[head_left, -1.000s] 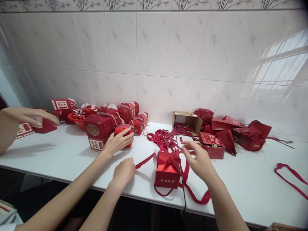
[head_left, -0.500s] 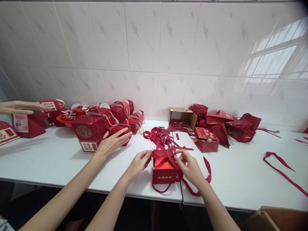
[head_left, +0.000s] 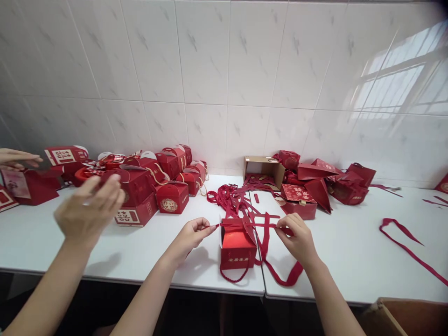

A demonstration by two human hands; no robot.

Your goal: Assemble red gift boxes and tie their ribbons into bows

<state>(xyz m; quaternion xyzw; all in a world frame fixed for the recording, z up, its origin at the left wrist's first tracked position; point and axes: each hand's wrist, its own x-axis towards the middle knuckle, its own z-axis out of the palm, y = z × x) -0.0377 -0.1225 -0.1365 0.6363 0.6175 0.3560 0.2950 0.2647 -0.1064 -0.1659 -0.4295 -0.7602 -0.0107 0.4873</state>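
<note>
A small red gift box (head_left: 238,252) with gold lettering stands at the front edge of the table, a twisted cord handle hanging from its front. Across its top runs a red ribbon (head_left: 262,225), pulled nearly straight sideways. My left hand (head_left: 192,235) pinches one end of it just left of the box. To the right, my right hand (head_left: 297,235) has its fingers closed on the other side of the ribbon. A long loop of red ribbon (head_left: 289,280) lies on the table by the box's right side.
Stacked red gift boxes (head_left: 171,196) fill the left side. A co-worker's blurred hand (head_left: 89,210) is over the table there, another person's hand (head_left: 21,158) further left. Behind my box lie tangled ribbons (head_left: 229,198), an open cardboard box (head_left: 264,165) and a pile of red boxes (head_left: 299,205).
My hands have moved apart, drawing the ribbon out to both sides over the box. The co-worker's hand has lifted off the stacked boxes and moved left.
</note>
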